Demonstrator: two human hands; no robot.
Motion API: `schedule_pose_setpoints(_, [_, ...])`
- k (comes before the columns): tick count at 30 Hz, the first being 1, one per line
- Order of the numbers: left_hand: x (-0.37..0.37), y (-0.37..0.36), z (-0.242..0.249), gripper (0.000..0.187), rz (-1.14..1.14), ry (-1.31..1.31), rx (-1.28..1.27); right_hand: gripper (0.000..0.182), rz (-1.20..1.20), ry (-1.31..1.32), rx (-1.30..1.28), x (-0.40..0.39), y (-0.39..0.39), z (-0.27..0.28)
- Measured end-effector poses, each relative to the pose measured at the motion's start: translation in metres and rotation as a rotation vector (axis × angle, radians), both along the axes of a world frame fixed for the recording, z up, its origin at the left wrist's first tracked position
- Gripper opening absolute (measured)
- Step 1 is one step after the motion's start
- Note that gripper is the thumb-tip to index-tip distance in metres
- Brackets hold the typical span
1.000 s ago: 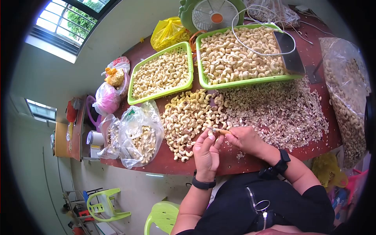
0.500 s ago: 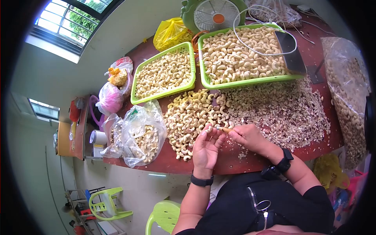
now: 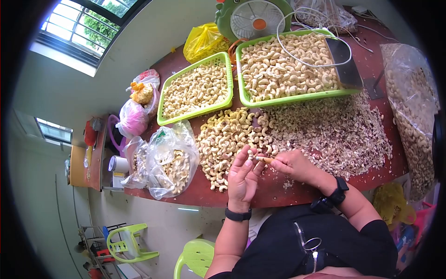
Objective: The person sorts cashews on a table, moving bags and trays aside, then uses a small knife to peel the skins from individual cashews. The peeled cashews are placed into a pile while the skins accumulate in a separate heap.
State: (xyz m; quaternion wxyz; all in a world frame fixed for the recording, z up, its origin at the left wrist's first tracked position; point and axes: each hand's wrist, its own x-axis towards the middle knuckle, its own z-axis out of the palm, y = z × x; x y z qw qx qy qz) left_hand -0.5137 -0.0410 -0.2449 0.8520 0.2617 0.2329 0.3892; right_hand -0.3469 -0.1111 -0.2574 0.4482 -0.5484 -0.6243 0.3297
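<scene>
Your left hand [image 3: 242,185] pinches a pale cashew [image 3: 250,154] between thumb and fingers above the near side of the worktop [image 3: 223,199], while your right hand [image 3: 296,164] grips a small wooden-handled tool [image 3: 265,159], its tip beside the nut, though contact can't be made out. You seem to be at close work on that single nut, between the loose cashews [image 3: 217,139] and the flaky scraps [image 3: 344,144] to the right, and any stroke from here calls for a steady pinch, light pressure and fingertips clear of the tip
</scene>
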Motion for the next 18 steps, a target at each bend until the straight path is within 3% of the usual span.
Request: schedule_pose_setpoints(18, [-0.0016, 0.0031, -0.0013, 0.032, -0.023, -0.030, 0.101, 0.032, 0.005, -0.058, -0.032, -0.0030, -0.0012, -0.0024])
